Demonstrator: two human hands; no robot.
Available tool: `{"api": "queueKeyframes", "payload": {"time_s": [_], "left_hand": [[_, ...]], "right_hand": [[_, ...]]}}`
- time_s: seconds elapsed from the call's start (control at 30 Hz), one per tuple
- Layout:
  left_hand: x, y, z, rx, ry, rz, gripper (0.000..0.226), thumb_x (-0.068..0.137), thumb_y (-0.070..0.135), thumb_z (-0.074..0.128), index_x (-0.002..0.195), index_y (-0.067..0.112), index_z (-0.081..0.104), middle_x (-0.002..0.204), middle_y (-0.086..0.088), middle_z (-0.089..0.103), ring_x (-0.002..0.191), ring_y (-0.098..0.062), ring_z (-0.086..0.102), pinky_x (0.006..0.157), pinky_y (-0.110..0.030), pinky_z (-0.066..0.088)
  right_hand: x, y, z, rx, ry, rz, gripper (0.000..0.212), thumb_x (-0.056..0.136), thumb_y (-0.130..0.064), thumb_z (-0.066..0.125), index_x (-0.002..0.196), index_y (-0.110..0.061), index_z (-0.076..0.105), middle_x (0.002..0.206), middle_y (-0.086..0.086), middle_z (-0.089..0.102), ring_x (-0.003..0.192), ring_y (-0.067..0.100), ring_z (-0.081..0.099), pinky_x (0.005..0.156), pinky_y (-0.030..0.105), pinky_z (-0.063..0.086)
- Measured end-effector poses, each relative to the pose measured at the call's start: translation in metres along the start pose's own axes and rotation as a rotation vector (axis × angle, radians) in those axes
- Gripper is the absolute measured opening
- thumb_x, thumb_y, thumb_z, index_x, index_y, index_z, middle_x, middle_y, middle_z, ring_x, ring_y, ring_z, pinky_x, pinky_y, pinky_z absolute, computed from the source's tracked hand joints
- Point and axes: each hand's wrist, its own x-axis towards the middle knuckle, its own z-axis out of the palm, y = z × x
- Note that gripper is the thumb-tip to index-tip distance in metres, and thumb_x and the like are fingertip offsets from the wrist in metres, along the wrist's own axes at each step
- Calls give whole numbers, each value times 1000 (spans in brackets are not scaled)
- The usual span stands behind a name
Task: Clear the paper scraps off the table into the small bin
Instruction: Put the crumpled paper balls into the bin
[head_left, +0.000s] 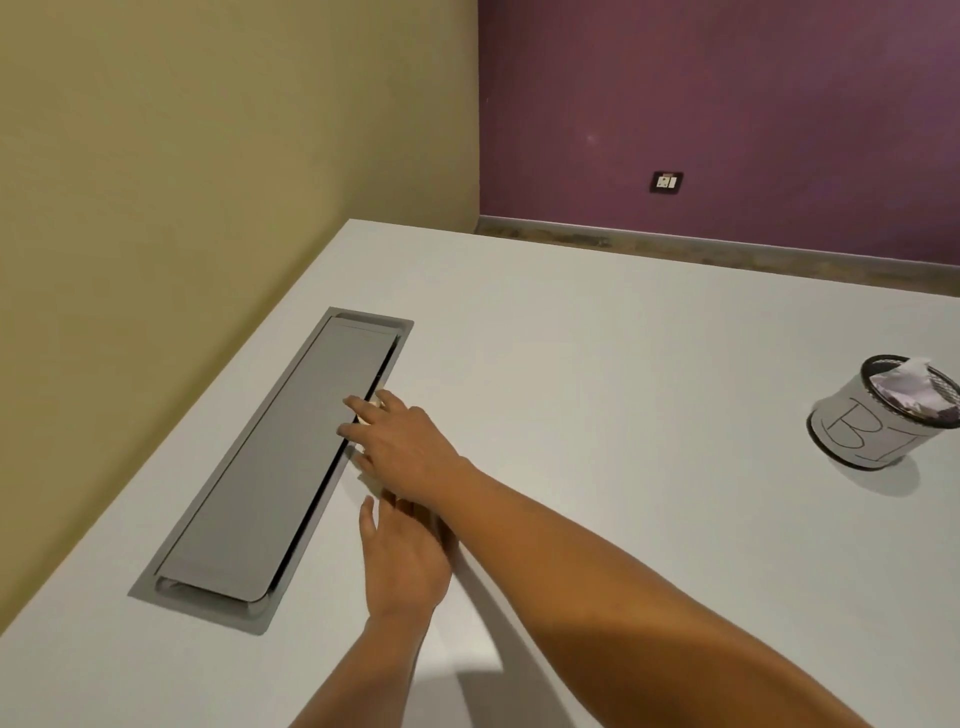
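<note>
Just beside the grey cable flap (291, 467) set into the white table (597, 364), the right hand (402, 447) lies palm down, fingers spread, pressing small white paper scraps (371, 404) that peek out between and beneath them at the flap's edge. The left hand (405, 561) lies flat just behind, thumb out, its fingertips hidden under the right wrist. Well apart to the right stands the small bin (857, 431), black mesh wrapped in white paper lettered "BI", with crumpled paper at its rim.
</note>
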Motion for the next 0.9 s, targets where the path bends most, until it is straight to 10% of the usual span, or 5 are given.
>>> {"api": "queueKeyframes", "payload": {"time_s": [0.2, 0.43, 0.9], "left_hand": [[3, 2, -1, 50, 46, 19, 32, 71, 25, 72, 100, 12, 67, 104, -8, 70, 112, -26, 59, 96, -48, 45], [2, 3, 0, -106, 177, 17, 48, 83, 34, 28, 112, 11, 58, 119, -9, 62, 115, -28, 56, 93, -51, 44], [-2, 18, 1, -170, 164, -3, 33, 83, 18, 45, 109, 4, 58, 122, -19, 59, 118, -37, 52, 94, -61, 38]], "right_hand": [[-3, 17, 24, 104, -37, 196, 30, 93, -13, 45, 122, -11, 50, 131, 11, 49, 119, 35, 40, 80, 41, 44], [-40, 54, 13, 67, 92, 246, 14, 89, -4, 48, 101, -5, 57, 101, 12, 60, 95, 31, 50, 61, 32, 35], [-175, 127, -36, -114, 408, 527, 19, 80, -11, 63, 63, -8, 57, 60, 6, 59, 61, 28, 56, 46, 26, 25]]}}
